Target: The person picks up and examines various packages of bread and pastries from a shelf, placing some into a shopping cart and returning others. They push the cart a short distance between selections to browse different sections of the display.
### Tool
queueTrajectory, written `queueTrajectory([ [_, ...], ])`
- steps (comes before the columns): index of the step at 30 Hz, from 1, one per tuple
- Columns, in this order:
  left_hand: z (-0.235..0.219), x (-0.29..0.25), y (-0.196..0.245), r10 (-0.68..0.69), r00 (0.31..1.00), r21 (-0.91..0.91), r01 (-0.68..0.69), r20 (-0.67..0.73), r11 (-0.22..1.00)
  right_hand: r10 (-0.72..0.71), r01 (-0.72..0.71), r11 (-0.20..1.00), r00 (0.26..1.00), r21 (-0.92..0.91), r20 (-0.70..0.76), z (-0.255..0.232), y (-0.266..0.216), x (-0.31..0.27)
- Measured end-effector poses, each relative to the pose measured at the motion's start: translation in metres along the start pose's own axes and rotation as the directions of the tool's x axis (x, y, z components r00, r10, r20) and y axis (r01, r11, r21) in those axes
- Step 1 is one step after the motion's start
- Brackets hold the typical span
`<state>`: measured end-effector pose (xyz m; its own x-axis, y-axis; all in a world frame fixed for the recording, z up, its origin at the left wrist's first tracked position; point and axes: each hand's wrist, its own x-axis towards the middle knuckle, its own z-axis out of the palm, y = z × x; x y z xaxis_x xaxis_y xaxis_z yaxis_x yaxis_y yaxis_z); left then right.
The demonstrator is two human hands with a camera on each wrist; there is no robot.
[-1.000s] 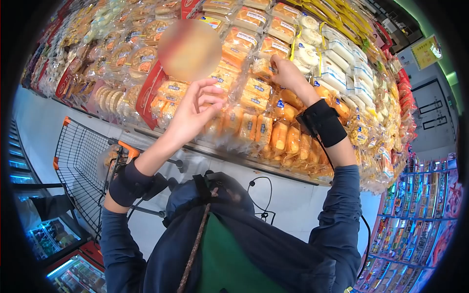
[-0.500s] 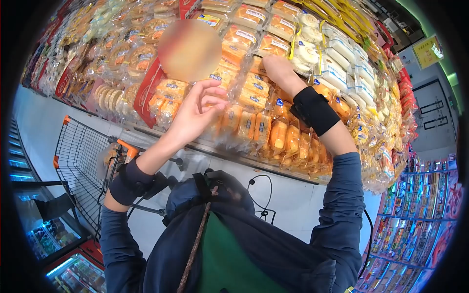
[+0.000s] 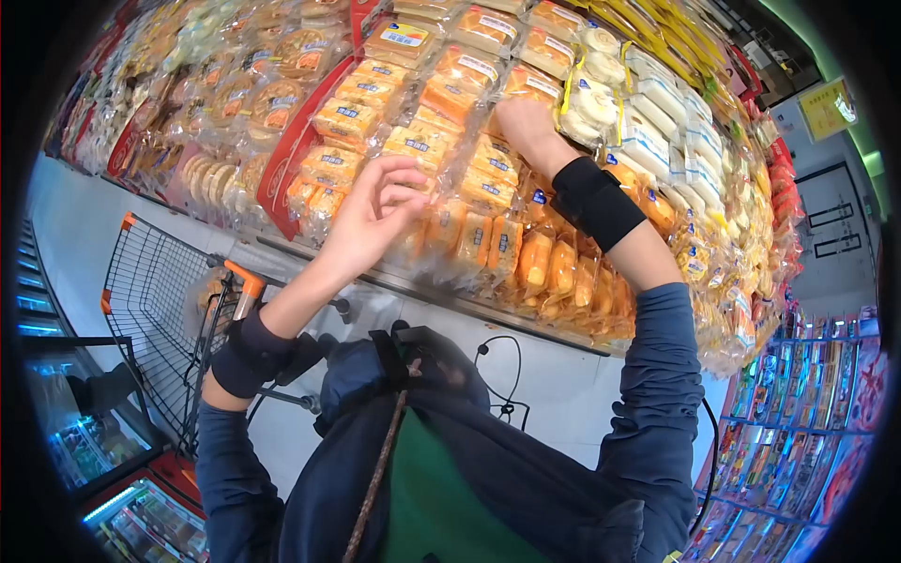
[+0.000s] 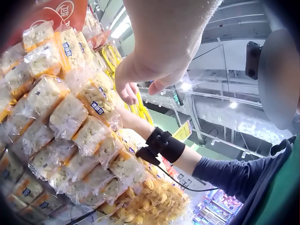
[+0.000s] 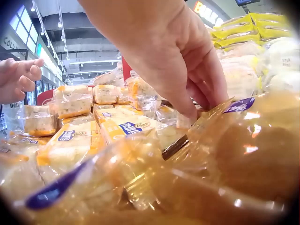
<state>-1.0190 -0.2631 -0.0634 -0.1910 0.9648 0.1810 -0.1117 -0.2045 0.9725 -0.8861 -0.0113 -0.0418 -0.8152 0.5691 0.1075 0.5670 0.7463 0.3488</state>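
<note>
My right hand (image 3: 526, 124) reaches down among the packed goods, between wrapped bread with orange-edged labels (image 3: 493, 169) and bread rolls in clear wrap (image 3: 535, 258). In the right wrist view, the fingers (image 5: 211, 79) bend downward and the thumb points into a gap behind a shiny clear wrapper (image 5: 206, 126). Their tips are hidden there, and I cannot tell whether they pinch a package. My left hand (image 3: 375, 202) hovers over the front of the display with loosely bent fingers and nothing in it. Stacked wrapped bread slices (image 4: 68, 115) lie below it in the left wrist view.
A wire shopping cart (image 3: 155, 291) with orange corners stands at the left. The display's metal front edge (image 3: 450, 300) runs in front of the body. White packs (image 3: 648, 141) and yellow packs (image 3: 648, 38) lie farther back, and lit shelves (image 3: 798, 413) stand at right.
The right hand has shifted left and turned over, and the small wrapped bread package that showed at its fingers is out of sight. The left hand has barely moved.
</note>
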Motion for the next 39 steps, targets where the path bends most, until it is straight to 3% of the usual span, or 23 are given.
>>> queueTrajectory([
  [4,-0.001,-0.011,0.006,-0.007,0.998,-0.019,0.006,-0.065,1.000,-0.081,0.073,0.987,0.995,0.141,0.050,0.006,0.013,0.003],
  [8,-0.013,-0.024,0.010,0.073,0.990,-0.024,-0.077,-0.119,0.997,0.031,-0.028,0.939,1.000,0.343,-0.003,-0.029,0.007,-0.010],
  [11,-0.024,-0.026,0.015,0.104,0.983,-0.022,-0.109,-0.154,0.994,-0.052,0.037,0.789,0.999,0.614,0.007,-0.061,-0.022,-0.025],
  [14,-0.031,-0.025,0.020,0.131,0.978,0.012,-0.131,-0.161,0.991,-0.185,0.212,0.813,0.977,0.543,-0.106,-0.054,-0.051,-0.035],
  [18,-0.039,-0.022,0.023,0.118,0.980,0.021,-0.116,-0.158,0.993,-0.227,0.164,0.834,0.972,0.526,0.056,-0.054,-0.068,-0.026],
  [21,-0.045,-0.018,0.023,0.104,0.985,0.004,-0.104,-0.139,0.995,-0.166,0.006,0.787,0.966,0.617,0.201,-0.063,-0.062,-0.019],
  [24,-0.049,-0.011,0.029,0.133,0.977,0.069,-0.123,-0.168,0.990,-0.043,-0.151,0.424,0.981,0.893,0.187,-0.101,-0.053,-0.034],
  [26,-0.044,-0.007,0.043,0.180,0.975,0.054,-0.174,-0.129,0.983,-0.069,-0.132,0.219,0.986,0.967,0.151,-0.118,-0.051,-0.053],
  [28,-0.041,-0.008,0.056,0.168,0.984,0.050,-0.166,-0.057,0.985,-0.065,-0.047,0.147,0.996,0.988,0.057,-0.130,-0.055,-0.076],
  [30,-0.042,-0.012,0.059,0.028,0.999,-0.057,-0.025,0.042,0.998,-0.014,0.046,0.206,0.999,0.977,-0.044,-0.139,-0.064,-0.094],
  [32,-0.037,-0.010,0.067,-0.092,0.988,-0.199,0.116,0.128,0.973,0.008,0.109,0.367,0.993,0.924,-0.120,-0.147,-0.071,-0.106],
  [33,-0.038,-0.006,0.069,-0.164,0.972,-0.216,0.199,0.171,0.956,0.015,0.134,0.444,0.988,0.886,-0.157,-0.149,-0.073,-0.111],
  [35,-0.041,0.003,0.070,-0.300,0.917,-0.235,0.362,0.263,0.902,0.012,0.232,0.471,0.963,0.851,-0.269,-0.146,-0.076,-0.114],
  [37,-0.041,0.011,0.073,-0.327,0.898,-0.014,0.346,0.296,0.938,0.003,0.327,0.500,0.925,0.802,-0.379,-0.143,-0.079,-0.118],
  [38,-0.041,0.015,0.073,-0.340,0.888,0.097,0.327,0.309,0.940,0.020,0.296,0.514,0.934,0.806,-0.356,-0.142,-0.082,-0.121],
  [39,-0.040,0.017,0.072,-0.321,0.885,0.047,0.325,0.338,0.945,0.036,0.259,0.520,0.945,0.814,-0.324,-0.143,-0.083,-0.123],
])
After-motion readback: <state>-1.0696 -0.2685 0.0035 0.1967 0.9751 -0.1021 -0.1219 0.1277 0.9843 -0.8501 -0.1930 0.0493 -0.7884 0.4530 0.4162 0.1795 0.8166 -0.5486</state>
